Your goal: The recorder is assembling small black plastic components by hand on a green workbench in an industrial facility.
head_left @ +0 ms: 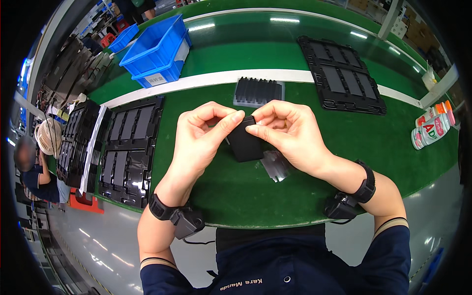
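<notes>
A flat black rectangular case-like piece [247,141] is held upright over the green bench, its exact kind not clear. My left hand [204,130] pinches its upper left edge between thumb and fingers. At the upper right corner, my right hand [291,132] grips the same piece with thumb and forefinger. Just below and right of it lies a clear, shiny sheet of film [276,166]. Beyond my hands, a stack of thin black pieces [255,91] rests in a translucent tray.
Black compartment trays [129,147] lie at the left, with more trays stacked [74,142] beside them. Another black tray [341,73] leans over the white bench strip at back right. Blue bins [156,51] stand at back left. Bottles [432,125] sit at the right edge. A person [42,172] sits far left.
</notes>
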`<state>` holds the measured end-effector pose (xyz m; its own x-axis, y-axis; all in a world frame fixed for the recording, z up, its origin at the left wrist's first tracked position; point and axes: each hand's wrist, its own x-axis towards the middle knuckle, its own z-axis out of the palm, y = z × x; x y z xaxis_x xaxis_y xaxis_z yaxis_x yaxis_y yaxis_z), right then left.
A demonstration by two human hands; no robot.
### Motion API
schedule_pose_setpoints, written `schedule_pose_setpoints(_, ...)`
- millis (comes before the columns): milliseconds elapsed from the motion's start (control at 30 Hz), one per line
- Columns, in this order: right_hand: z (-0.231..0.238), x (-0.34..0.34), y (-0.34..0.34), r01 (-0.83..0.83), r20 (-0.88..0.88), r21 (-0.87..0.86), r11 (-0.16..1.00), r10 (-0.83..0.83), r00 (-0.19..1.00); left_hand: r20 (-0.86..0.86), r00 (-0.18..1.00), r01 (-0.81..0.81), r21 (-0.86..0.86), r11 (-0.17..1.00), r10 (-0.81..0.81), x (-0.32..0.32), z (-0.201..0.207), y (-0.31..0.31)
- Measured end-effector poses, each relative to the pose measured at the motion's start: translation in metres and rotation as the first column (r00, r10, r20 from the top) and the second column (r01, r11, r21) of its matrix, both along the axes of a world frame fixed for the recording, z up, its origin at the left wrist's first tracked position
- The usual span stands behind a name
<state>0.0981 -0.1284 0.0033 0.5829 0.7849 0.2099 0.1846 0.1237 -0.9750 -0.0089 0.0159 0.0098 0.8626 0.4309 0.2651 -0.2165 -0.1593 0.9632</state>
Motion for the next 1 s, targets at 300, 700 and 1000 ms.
schedule_pose_setpoints(300, -0.002, -0.003, 0.003, -0.015, -0.021, -0.031, 0.999, 0.015, 1.000, -0.064, 0.998, -0.012, 0.062, 0.998, 0.016, -0.002, 0.000, 0.005)
schedule_pose_setpoints(700, 0.002, 0.006, 0.003, -0.005, -0.170, 0.092, 0.996, 0.020, 0.985, -0.114, 0.993, -0.069, -0.338, 0.939, 0.032, -0.002, 0.003, 0.006)
schedule_pose_setpoints(1000, 0.006, 0.006, 0.001, -0.042, -0.104, 0.078, 0.996, 0.050, 0.993, -0.100, 0.995, -0.047, -0.313, 0.949, 0.017, 0.001, 0.000, 0.001)
